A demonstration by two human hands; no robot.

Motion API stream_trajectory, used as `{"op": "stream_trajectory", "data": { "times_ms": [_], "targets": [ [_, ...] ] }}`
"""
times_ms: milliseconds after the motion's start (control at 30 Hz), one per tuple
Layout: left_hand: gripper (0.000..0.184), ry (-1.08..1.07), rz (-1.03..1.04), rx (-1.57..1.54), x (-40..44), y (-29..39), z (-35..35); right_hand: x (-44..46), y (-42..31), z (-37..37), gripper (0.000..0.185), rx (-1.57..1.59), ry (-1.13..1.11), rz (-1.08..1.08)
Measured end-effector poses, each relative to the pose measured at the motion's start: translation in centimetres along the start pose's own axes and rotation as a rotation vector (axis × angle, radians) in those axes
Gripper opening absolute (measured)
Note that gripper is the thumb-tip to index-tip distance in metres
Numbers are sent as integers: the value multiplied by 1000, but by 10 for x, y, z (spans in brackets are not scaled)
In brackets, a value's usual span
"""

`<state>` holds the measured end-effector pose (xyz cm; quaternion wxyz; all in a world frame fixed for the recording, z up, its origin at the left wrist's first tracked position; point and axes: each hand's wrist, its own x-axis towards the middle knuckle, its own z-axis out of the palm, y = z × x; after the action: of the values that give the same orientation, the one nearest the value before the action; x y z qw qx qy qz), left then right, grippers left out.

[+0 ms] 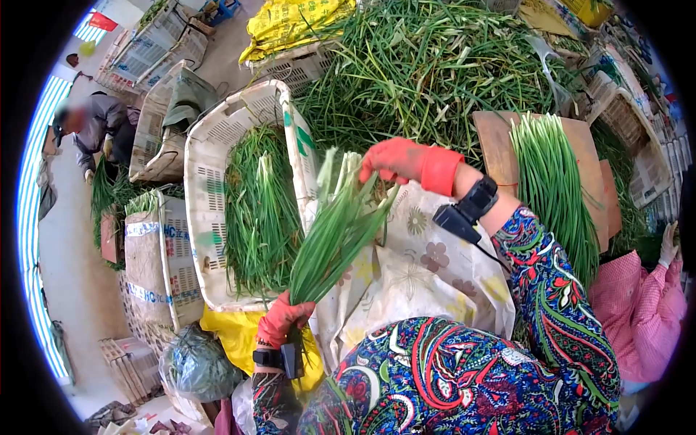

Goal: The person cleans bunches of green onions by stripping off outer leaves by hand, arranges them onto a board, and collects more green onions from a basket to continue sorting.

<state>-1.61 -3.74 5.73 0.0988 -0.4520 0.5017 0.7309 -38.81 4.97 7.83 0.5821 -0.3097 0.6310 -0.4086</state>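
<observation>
A loose bunch of green chives slants across the middle, pale stem ends up. My left hand, in a red rubber glove, is closed around its lower leafy end. At the top, my right hand, in a matching glove, has its fingers curled against the pale stems and some leaves; its fingertips are partly hidden. More chives lie in a white plastic crate to the left. An evenly laid bundle of chives rests on a brown board to my right.
A large heap of chives spreads behind my hands. A flowered plastic cover drapes before me. At left, a person bends beside more crates. A pink-checked sleeve and white-gloved hand show at right. A stuffed plastic bag stands lower left.
</observation>
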Motion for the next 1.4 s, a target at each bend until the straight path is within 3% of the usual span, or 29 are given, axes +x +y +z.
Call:
{"op": "stream_trajectory", "data": {
  "times_ms": [133, 200, 267, 300, 367, 467, 600, 633, 667, 733, 800, 833, 867, 900, 933, 967, 1000, 1067, 1133, 1233, 1333, 1367, 1400],
  "targets": [
    [22, 12, 0, 13, 4, -3, -2, -7, -19, -38, 20, 102, 228, -46],
    [22, -17, 0, 44, 5, -3, -5, 4, -5, -78, 26, 374, 324, -137],
    [20, 20, -4, 31, 3, -4, -4, 6, 4, -104, 28, 268, 563, -158],
    [19, 37, -10, 26, 1, -5, -3, 8, 13, -112, 39, 47, 623, -156],
    [18, 25, -28, 30, 3, -8, -6, 6, 26, -93, 51, -251, 408, -248],
    [17, 8, -40, 8, 7, -12, -9, 7, 43, -50, 70, -289, 59, -191],
    [18, 25, -61, -41, 7, -8, -6, 24, 42, 1, 74, -657, -151, -196],
    [19, 11, -86, -23, 8, -8, -8, 25, 34, 12, 68, -740, -178, -122],
    [18, -9, -93, -37, 10, -9, -10, 36, 49, 21, 45, -836, -124, -206],
    [18, -47, -104, -72, 13, -15, -15, 62, 62, 28, 19, -1344, -164, -658],
    [17, -69, -106, -129, 17, -28, -24, 67, 61, 14, 11, -1284, -5, -661],
    [17, -79, -108, -158, 18, -34, -27, 76, 70, 0, 13, -1093, 117, -756],
    [17, -77, -109, -169, 18, -37, -28, 61, 41, -12, 14, -1412, 235, -564],
    [17, -77, -110, -180, 18, -40, -28, 66, 44, -43, 17, -1360, 279, -651],
    [17, -77, -109, -190, 18, -42, -28, 60, 39, -68, 18, -1290, 441, -582],
    [17, -68, -107, -172, 18, -41, -27, 51, 27, -91, 19, -1359, 539, -268],
    [17, -57, -106, -154, 16, -40, -25, 51, 31, -117, 26, -1445, 573, -85],
    [17, -39, -98, -131, 15, -39, -23, 32, 32, -112, 42, -848, 651, -297],
    [16, -33, -84, -114, 17, -37, -20, 27, 25, -65, 58, -412, 292, -140],
    [16, 5, -100, -55, 16, -24, -11, 32, 40, 14, 64, -101, -79, -78],
    [17, -2, -64, -20, 14, -18, -7, 43, 40, 56, 46, -112, -332, 73],
    [17, 10, -62, -29, 12, -18, -8, 43, 44, 68, 32, -32, -307, 52],
    [17, 19, -61, -42, 11, -18, -8, 43, 46, 72, 30, -92, -249, 57]
  ]
}}
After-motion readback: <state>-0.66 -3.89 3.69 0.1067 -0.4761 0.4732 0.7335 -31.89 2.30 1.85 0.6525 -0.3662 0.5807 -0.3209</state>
